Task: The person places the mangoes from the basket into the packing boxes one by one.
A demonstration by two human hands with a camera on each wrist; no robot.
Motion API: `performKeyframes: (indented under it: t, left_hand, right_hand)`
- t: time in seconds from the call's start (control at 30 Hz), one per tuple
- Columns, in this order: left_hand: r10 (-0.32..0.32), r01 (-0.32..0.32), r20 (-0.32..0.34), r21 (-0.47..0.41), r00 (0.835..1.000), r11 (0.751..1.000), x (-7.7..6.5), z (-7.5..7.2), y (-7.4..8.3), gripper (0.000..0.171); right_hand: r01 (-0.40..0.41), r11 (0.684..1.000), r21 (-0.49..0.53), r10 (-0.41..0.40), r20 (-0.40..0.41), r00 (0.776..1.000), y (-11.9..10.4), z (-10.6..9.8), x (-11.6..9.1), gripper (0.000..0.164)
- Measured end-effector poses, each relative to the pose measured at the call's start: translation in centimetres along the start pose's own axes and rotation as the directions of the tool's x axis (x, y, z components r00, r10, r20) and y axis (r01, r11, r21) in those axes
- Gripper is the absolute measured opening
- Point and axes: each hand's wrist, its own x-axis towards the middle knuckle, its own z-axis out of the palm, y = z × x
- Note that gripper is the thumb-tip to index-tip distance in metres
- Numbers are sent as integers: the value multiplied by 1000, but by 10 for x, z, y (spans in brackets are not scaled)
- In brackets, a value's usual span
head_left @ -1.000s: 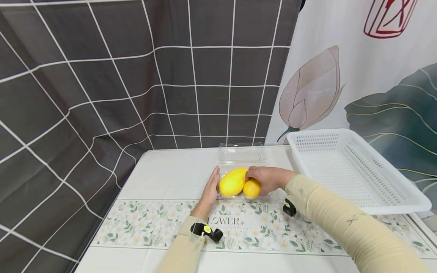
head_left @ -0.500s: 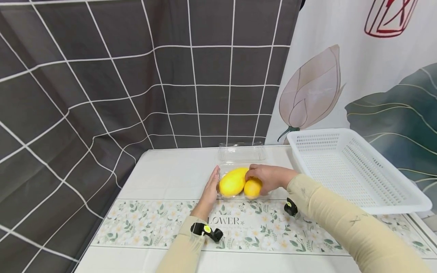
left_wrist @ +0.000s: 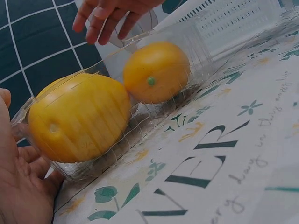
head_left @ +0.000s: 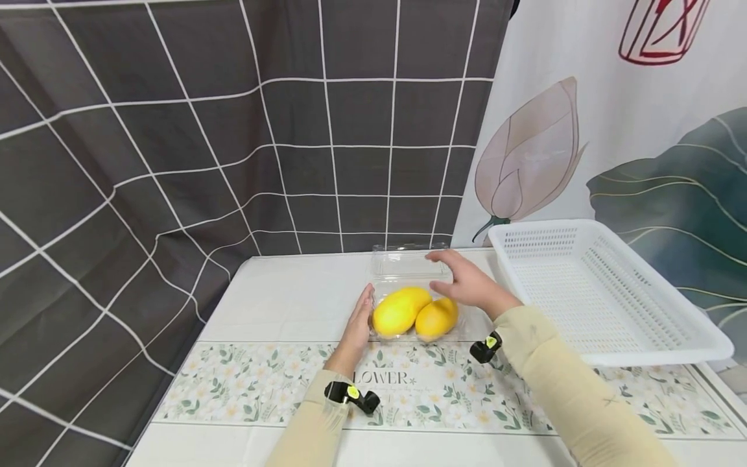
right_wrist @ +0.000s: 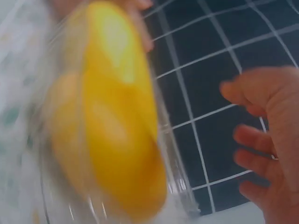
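Two smooth yellow fruits shaped like mangoes lie side by side in a clear plastic clamshell box [head_left: 398,264], its lid folded back behind them. The larger fruit [head_left: 399,312] is on the left; the smaller, more orange one [head_left: 438,318] is on the right, with a green stem spot showing in the left wrist view. My left hand [head_left: 356,327] rests along the box's left wall, fingers fairly straight. Above and behind the smaller fruit, my right hand [head_left: 471,284] hovers with thumb and fingers spread, holding nothing. In the right wrist view the fruits are blurred.
A white perforated plastic basket [head_left: 589,305] stands on the right side of the table. The white tablecloth [head_left: 280,305] has a printed flower band across it. A dark checked curtain [head_left: 362,168] hangs behind and to the left.
My right hand has let go of the smaller fruit and lifted up and back, its fingers spreading. That fruit now lies fully visible beside the larger one. My left hand has stayed in place.
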Motion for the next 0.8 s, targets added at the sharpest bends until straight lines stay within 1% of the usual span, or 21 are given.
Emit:
performKeyframes:
  t: [0.07,0.1,0.17,0.23,0.3,0.37,0.43,0.47,0.5,0.57,0.63,0.7,0.8]
  left_hand:
    - [2,-2,3,-11,1000,1000,0,1,0,57]
    - [4,-4,8,-21,1000,1000,0,2,0,57]
    - [-3,4,20,-47,1000,999,0,3,1,56]
    - [-9,11,32,-74,999,997,0,5,1,56]
    - [-17,21,46,-97,999,995,1,7,1,56]
    - [-32,38,59,-109,998,993,3,7,1,56]
    - [-38,46,70,-118,997,992,5,7,1,57]
    - [-34,44,75,-130,997,990,6,7,1,58]
    - [-30,41,78,-139,996,989,7,7,1,59]
    - [-27,41,78,-183,997,982,10,6,1,59]
    - [-28,43,69,-229,997,972,12,4,2,60]
    - [-44,58,59,-263,997,963,15,2,2,60]
    - [-57,69,49,-301,997,951,20,0,1,60]
  right_hand:
    - [-72,995,64,77,-92,993,4,1,-1,60]
    - [-105,990,97,117,-127,985,6,3,-2,61]
    - [-170,970,174,202,-184,962,12,7,-4,63]
    - [-232,937,263,292,-220,931,17,12,-7,63]
    - [-297,884,360,394,-236,888,22,17,-11,62]
    - [-348,813,468,493,-232,839,26,21,-15,61]
    - [-380,732,565,572,-209,793,31,26,-20,60]
    - [-382,690,615,602,-195,774,33,28,-21,60]
    - [-376,646,664,625,-177,761,36,30,-23,60]
    - [-347,556,755,650,-134,748,42,35,-26,60]
    - [-302,440,846,664,-80,743,48,43,-27,62]
    - [-251,319,914,665,-26,747,53,50,-27,63]
    - [-175,180,968,646,18,763,58,61,-26,65]
